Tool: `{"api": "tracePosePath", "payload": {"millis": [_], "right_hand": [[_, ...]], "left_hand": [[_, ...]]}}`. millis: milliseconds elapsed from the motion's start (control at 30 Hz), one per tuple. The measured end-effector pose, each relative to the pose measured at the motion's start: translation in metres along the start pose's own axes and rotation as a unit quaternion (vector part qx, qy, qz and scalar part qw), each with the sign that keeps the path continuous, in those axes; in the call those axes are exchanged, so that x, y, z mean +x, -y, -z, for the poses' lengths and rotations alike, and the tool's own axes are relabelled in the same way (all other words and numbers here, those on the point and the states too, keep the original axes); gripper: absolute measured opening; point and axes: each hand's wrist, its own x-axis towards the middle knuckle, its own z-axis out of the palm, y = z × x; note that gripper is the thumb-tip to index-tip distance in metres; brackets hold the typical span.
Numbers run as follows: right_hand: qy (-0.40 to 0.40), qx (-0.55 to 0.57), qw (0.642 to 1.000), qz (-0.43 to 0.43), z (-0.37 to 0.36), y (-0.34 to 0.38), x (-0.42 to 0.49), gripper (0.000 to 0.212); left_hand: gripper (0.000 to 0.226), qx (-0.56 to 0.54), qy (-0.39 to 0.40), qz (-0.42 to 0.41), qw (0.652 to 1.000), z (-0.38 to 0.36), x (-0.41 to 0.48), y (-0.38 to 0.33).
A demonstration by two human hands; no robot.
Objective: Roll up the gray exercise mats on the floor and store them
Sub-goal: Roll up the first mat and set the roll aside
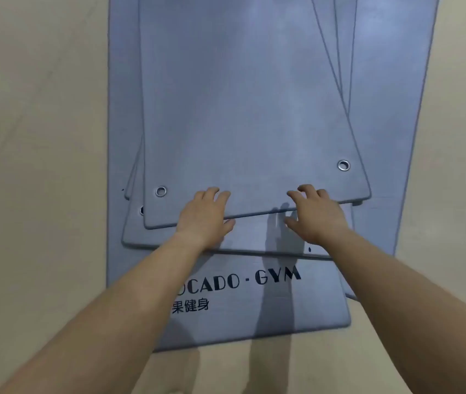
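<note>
Several gray exercise mats lie stacked flat on the floor, fanned out at slightly different angles. The top mat (pixel 248 109) has a metal eyelet near each front corner. My left hand (pixel 206 214) rests across its near edge, fingers on top and thumb at the edge. My right hand (pixel 314 214) hovers over the same edge further right. Its fingers are bent with the tips on the mat, and its thumb is over the second mat (pixel 152 237) below. The edge lies flat. A lower mat (pixel 297 308) nearest me carries black "GYM" lettering, partly hidden by my left forearm.
A larger gray mat (pixel 396 137) lies underneath the stack and reaches past it on both sides. Beige floor (pixel 35 137) surrounds the mats on the left, on the right and in front.
</note>
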Motion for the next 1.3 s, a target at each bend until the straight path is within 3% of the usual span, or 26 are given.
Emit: {"api": "tracePosePath", "payload": {"millis": [267,500,733,867,900,967,1067,1133,1233,1267,1300], "right_hand": [[-0.052,-0.097,0.991,0.076,-0.067,-0.017,0.064,0.064],[-0.151,-0.082,0.979,0.11,-0.084,-0.034,0.086,0.056],[-0.24,-0.122,0.951,0.149,-0.1,-0.036,0.082,0.027],[-0.299,-0.052,0.944,0.132,-0.063,-0.017,0.08,0.021],[-0.281,-0.049,0.951,0.119,-0.045,-0.009,0.075,0.018],[-0.193,-0.083,0.974,0.084,-0.007,0.005,0.059,0.019],[-0.111,-0.126,0.981,0.099,0.024,0.014,0.031,0.029],[-0.108,-0.122,0.979,0.122,0.029,0.012,0.019,0.027],[-0.29,-0.164,0.924,0.185,0.01,0.004,0.008,0.017],[-0.35,-0.172,0.899,0.199,0.0,0.003,0.005,0.021],[-0.356,-0.173,0.897,0.196,-0.011,0.002,0.002,0.038]], "left_hand": [[0.064,0.135,-0.034,-0.098,0.985,-0.081,0.061,0.039],[0.054,0.207,-0.127,-0.133,0.961,-0.095,0.075,0.042],[0.025,0.172,-0.139,-0.138,0.966,-0.101,0.07,0.039],[0.018,0.091,-0.148,-0.079,0.981,-0.069,0.063,0.03],[0.011,0.071,-0.157,-0.056,0.983,-0.058,0.059,0.025],[0.017,0.078,-0.143,0.0,0.987,-0.039,0.049,0.02],[0.018,0.092,-0.092,-0.015,0.991,-0.014,0.028,0.017],[0.018,0.076,-0.047,-0.024,0.996,0.001,0.018,0.018],[0.023,0.029,0.001,-0.016,0.999,0.018,0.026,0.024],[0.023,0.012,0.012,-0.014,1.0,0.02,0.033,0.029],[0.023,-0.001,0.017,-0.013,1.0,0.022,0.042,0.034]]}}
